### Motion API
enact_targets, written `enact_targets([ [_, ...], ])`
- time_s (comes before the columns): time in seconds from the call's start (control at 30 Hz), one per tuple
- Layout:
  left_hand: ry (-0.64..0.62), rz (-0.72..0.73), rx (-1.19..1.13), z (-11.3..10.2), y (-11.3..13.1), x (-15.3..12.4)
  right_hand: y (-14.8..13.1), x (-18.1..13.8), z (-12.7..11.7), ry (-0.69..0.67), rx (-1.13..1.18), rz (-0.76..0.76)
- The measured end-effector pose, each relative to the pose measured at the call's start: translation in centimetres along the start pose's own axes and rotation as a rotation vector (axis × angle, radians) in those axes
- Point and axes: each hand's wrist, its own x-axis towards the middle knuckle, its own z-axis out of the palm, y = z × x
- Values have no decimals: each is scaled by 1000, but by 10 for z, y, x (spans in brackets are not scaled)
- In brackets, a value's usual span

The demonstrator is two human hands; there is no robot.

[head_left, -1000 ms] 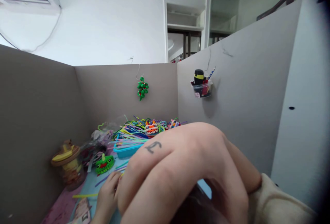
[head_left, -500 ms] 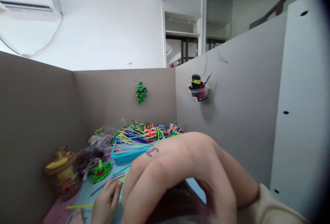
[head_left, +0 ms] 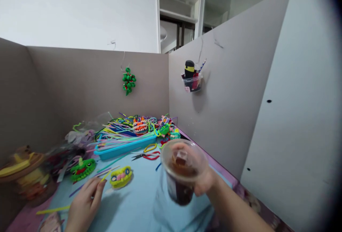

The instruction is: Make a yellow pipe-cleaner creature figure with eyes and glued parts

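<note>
My right hand (head_left: pixel 205 182) is wrapped around a clear plastic cup (head_left: pixel 184 189) of dark drink with ice in it. The cup is lidless at the top and held above the blue table surface. At the lower left, my left hand (head_left: pixel 87 200) pinches a yellow cord (head_left: pixel 53 210), whose ends stick out on both sides of the fingers. Just beyond that hand lies a yellow woven piece (head_left: pixel 121 177) with blue and pink parts. A green woven piece (head_left: pixel 82 169) with eyes sits farther left.
Red-handled pliers (head_left: pixel 151 156) and yellow-handled scissors (head_left: pixel 150 148) lie mid-table. Behind them stands a blue tray (head_left: pixel 128 148) heaped with coloured cords. A lidded jar (head_left: pixel 32 185) is at the left. Grey partitions (head_left: pixel 213 93) enclose the table; a green ornament (head_left: pixel 128 81) and a tub (head_left: pixel 192 84) hang there.
My right arm, raised close to the camera before, has lowered, and the cup now shows in front over the table. The view has shifted down and right. My left hand keeps the yellow cord.
</note>
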Motion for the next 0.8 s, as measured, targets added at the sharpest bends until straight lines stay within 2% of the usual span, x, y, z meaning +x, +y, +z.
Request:
enact_targets([
  [0.07,-6,16,3,5,-2,3,20,-24,-25,274,-100,-7],
  [0.23,-26,-11,16,2,0,-2,74,-61,-83,922,-614,142],
  [0.37,-36,-18,14,2,0,-3,94,-72,-104,1262,-926,220],
  [0.43,-36,-19,13,2,-1,-3,98,-76,-108,1352,-1100,254],
  [0.5,-32,-11,15,3,-2,-4,101,-79,-111,1386,-1222,291],
  [0.67,-24,2,13,2,0,-4,114,-82,-115,1392,-1299,390],
  [0.8,-34,2,-7,0,1,-3,116,-83,-110,1405,-1330,291],
])
